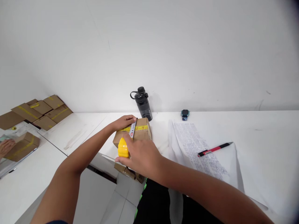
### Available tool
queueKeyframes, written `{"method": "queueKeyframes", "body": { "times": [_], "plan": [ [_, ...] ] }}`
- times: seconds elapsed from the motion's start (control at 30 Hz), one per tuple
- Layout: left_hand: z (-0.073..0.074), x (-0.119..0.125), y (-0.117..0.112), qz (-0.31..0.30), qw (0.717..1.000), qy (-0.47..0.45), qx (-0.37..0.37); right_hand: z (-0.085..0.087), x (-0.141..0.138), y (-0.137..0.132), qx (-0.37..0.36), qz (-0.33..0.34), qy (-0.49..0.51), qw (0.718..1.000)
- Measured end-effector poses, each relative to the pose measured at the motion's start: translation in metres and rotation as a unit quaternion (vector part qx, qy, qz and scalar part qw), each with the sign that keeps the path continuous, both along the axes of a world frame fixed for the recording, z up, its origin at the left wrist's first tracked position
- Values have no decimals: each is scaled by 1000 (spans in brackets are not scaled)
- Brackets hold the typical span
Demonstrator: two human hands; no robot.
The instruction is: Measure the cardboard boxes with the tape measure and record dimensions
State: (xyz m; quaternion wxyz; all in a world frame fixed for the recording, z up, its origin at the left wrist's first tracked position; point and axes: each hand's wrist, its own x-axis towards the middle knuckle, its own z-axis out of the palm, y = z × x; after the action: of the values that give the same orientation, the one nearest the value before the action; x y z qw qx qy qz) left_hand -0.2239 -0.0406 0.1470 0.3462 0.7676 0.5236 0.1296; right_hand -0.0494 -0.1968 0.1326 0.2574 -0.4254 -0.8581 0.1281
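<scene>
A small cardboard box (143, 123) with yellow printed tape rests at the table's front edge. Across its top runs the white blade of a yellow tape measure (123, 147). My right hand (143, 154) is wrapped round the tape measure's case at the near side of the box. At the far edge, my left hand (123, 122) lies on the box, its fingertips pressed at the blade's end. What exactly those fingertips pinch is too small to make out.
Behind the box stands a dark bottle (143, 104). To the right lie handwritten sheets (196, 146), a red and black pen (215, 149) and a watch (185, 114). At left are stacked boxes (42, 107) and another person's hand (7, 147) on a box (23, 146).
</scene>
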Motion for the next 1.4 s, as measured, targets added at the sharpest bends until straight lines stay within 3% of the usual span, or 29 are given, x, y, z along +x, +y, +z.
{"method": "queueKeyframes", "body": {
  "times": [0.2, 0.47, 0.57, 0.67, 0.8, 0.93, 1.13, 1.23, 1.33, 1.4],
  "plan": [
    [-5, -3, -1, 30, 998, -52, -2, -5, 0, 2, -21, 28, 18, 999],
    [4, -9, -12, 93, 990, -108, 28, 0, 10, -2, -13, 56, 30, 998],
    [24, -9, -17, 123, 973, -159, 115, 4, 17, -1, 0, 46, 29, 999],
    [61, 2, -28, 117, 948, -196, 224, 12, 29, 7, 20, 18, 54, 998],
    [111, 33, -58, 81, 918, -222, 318, 26, 50, 17, 56, -32, 130, 990],
    [131, 73, -88, 43, 914, -220, 337, 38, 75, 14, 99, -53, 195, 974],
    [138, 115, -105, -9, 934, -229, 273, 45, 98, 4, 142, -111, 252, 951],
    [136, 121, -99, -27, 947, -214, 237, 42, 101, 9, 210, -122, 310, 919],
    [114, 115, -84, -45, 969, -139, 200, 39, 105, 16, 274, -114, 374, 879],
    [89, 106, -73, -56, 979, -6, 196, 38, 108, 19, 279, -107, 399, 867]
  ]
}}
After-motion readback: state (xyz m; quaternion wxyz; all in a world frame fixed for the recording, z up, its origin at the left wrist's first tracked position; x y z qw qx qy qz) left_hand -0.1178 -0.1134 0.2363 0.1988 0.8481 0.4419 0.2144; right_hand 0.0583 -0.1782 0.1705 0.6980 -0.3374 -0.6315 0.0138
